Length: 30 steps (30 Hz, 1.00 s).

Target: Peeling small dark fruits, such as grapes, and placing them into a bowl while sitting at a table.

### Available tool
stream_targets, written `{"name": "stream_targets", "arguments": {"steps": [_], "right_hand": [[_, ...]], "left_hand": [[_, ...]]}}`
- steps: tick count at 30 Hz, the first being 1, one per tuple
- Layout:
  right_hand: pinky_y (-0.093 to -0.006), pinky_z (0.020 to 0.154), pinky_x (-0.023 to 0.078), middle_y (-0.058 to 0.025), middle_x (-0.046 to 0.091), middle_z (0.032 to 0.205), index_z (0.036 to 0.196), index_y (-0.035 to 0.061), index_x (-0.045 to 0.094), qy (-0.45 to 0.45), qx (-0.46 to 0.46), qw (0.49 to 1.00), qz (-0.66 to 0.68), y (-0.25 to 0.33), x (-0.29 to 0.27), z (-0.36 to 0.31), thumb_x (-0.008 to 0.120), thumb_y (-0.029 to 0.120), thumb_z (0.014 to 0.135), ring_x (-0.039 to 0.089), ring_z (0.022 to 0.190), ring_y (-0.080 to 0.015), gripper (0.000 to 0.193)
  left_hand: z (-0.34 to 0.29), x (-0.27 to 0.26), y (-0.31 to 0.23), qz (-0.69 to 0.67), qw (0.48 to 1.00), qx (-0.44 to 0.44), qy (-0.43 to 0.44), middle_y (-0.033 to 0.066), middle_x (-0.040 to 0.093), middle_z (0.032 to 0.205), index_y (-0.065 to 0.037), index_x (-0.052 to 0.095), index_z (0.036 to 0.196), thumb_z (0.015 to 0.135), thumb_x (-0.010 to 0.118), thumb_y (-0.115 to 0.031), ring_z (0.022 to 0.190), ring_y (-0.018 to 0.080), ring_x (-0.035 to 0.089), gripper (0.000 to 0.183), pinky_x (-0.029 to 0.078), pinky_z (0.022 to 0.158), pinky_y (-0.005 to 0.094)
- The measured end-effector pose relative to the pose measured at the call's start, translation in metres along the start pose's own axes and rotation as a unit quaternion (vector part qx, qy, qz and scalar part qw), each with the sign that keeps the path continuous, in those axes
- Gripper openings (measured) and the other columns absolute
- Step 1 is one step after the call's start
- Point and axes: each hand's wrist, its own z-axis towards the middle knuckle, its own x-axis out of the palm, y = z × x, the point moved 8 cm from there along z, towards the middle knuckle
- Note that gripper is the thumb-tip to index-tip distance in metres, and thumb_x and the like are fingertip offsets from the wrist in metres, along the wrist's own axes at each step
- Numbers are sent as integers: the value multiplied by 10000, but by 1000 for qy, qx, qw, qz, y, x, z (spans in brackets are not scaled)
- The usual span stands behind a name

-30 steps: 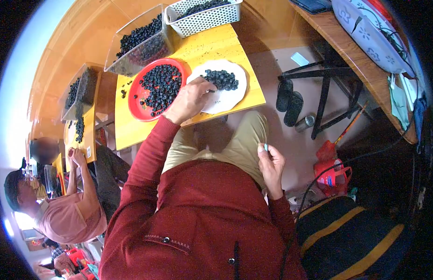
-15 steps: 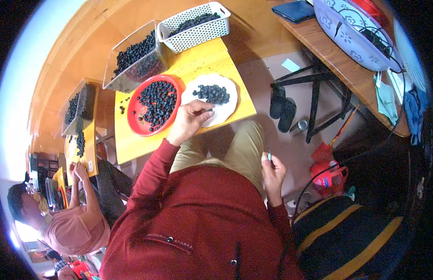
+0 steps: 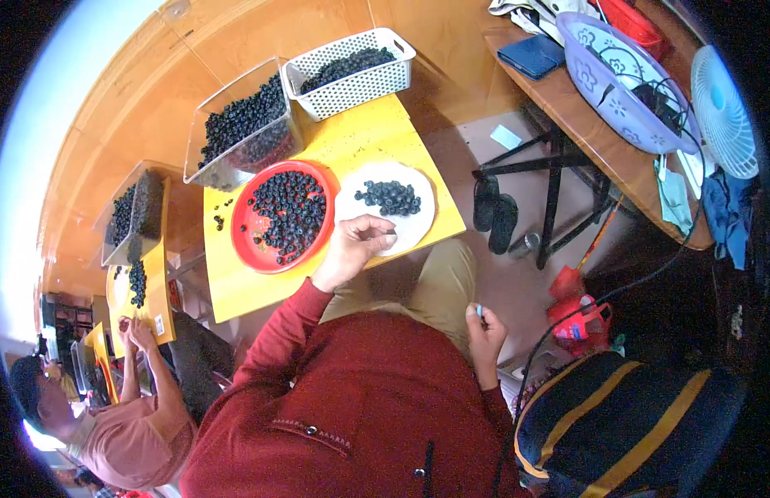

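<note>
My left hand [image 3: 358, 251] is closed in a pinch over the near left edge of a white plate [image 3: 414, 231]; whatever lies between the fingertips is too small to make out. On that plate sits a cluster of small dark round bead-like pieces [image 3: 388, 197]. Just left of it, a red round tray [image 3: 246, 247] holds many more of these pieces. My right hand [image 3: 484, 336] hangs apart from the table, near my right thigh. It is closed around a small thing with a light-blue end [image 3: 479, 310]; the rest is hidden by the fingers.
A clear bin [image 3: 227, 170] and a white perforated basket [image 3: 352, 101], both holding dark pieces, stand at the back of the yellow table [image 3: 381, 137]. At left another person [image 3: 140, 415] works at a second table. A purple basin [image 3: 584, 75] and fan [image 3: 721, 112] are at right.
The view has shifted, so the table sits lower in it. My left hand stays pinched at the plate's near edge. Less of the light-blue-ended thing shows in my right hand.
</note>
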Motion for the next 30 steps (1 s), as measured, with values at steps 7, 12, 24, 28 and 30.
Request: {"name": "stream_targets", "arguments": {"steps": [7, 12, 24, 28, 30], "right_hand": [[-242, 641, 430, 35, 604, 759, 947, -13, 696, 27, -14, 999, -30, 36, 28, -8, 687, 190, 906, 501, 710, -60, 208], [-242, 634, 427, 32, 619, 771, 954, -19, 691, 39, -18, 998, -50, 58, 41, -9, 686, 190, 907, 504, 715, -57, 215], [-229, 647, 431, 27, 612, 793, 1063, -30, 688, 92, -93, 987, -96, 136, 81, -16, 660, 185, 934, 504, 733, -46, 252], [-265, 670, 480, -68, 690, 824, 1113, -34, 680, 113, -177, 971, -114, 168, 100, -15, 661, 209, 938, 578, 743, -81, 300], [-276, 682, 493, -99, 702, 842, 1123, -34, 677, 120, -189, 968, -113, 178, 109, -15, 662, 211, 936, 610, 750, -106, 308]], "left_hand": [[-9, -15, -4, -136, 991, -4, 17, 29, 701, 908, 8, 682, 1019, 858, 731, -1, 821, 86, 643, 169, 542, 762, 246], [-20, -24, 3, -165, 986, 9, 12, 38, 700, 917, 11, 677, 985, 857, 728, 9, 829, 93, 646, 138, 547, 777, 254], [-37, -25, 7, -382, 922, -54, 34, 77, 698, 993, -28, 655, 1016, 877, 687, 15, 885, 162, 690, 148, 594, 830, 339], [-38, -28, 3, -465, 883, -43, 47, 92, 702, 979, -21, 637, 1039, 901, 662, -4, 873, 184, 702, 141, 604, 791, 323], [-40, -28, -2, -476, 877, -45, 51, 93, 702, 978, -21, 637, 1040, 902, 662, -5, 872, 184, 703, 141, 604, 791, 323]]}}
